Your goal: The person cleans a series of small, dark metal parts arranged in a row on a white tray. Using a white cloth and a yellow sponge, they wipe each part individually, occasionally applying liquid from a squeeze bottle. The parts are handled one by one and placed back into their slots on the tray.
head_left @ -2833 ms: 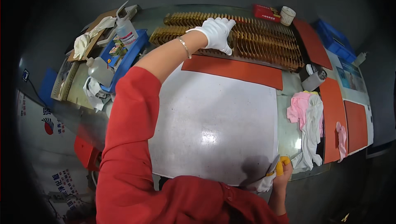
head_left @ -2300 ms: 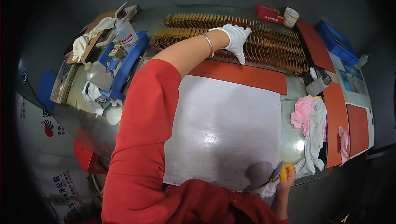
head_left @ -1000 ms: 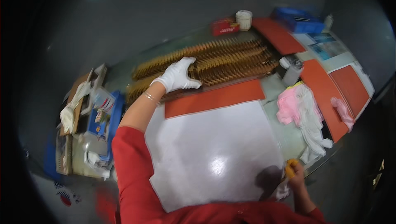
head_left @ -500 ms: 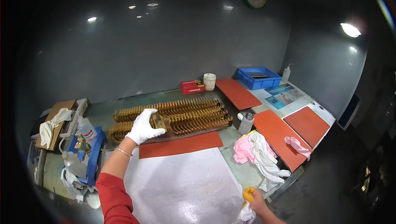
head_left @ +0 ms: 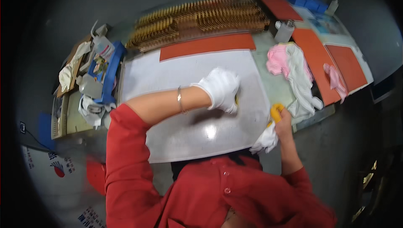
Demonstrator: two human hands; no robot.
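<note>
Gold-coloured piece [head_left: 236, 100], in the head view, shows only as a narrow edge below the white-gloved left hand [head_left: 220, 89], just off the middle toward 2 o'clock. The left hand bends downward with its fingers drawn in on the piece; the glove hides so much that the piece's full shape is hard to tell. A silver bracelet [head_left: 180, 100] circles that wrist. Under the hand spreads a white sheet [head_left: 180, 137] on the desk [head_left: 261, 60].

Between 3 and 4 o'clock, the right hand [head_left: 283, 122] is closed on a bunched white cloth [head_left: 265, 140], which hangs at the sheet's edge; yellow finger covers [head_left: 275, 111] show on this hand.

At 12 o'clock stand long rows of gold-coloured curved plates [head_left: 226, 20], with an orange-red strip [head_left: 208, 46] lying along their near side. Toward 10 o'clock, a blue tray [head_left: 114, 68] carries a bottle with a hooked spout [head_left: 103, 47]. At 2 o'clock lie a pink cloth [head_left: 277, 59] and, beside it, a long white garment [head_left: 299, 74]. Between 1 and 2 o'clock, a grey bottle [head_left: 284, 32] stands just beyond them, near an orange-red mat [head_left: 312, 55].
</note>
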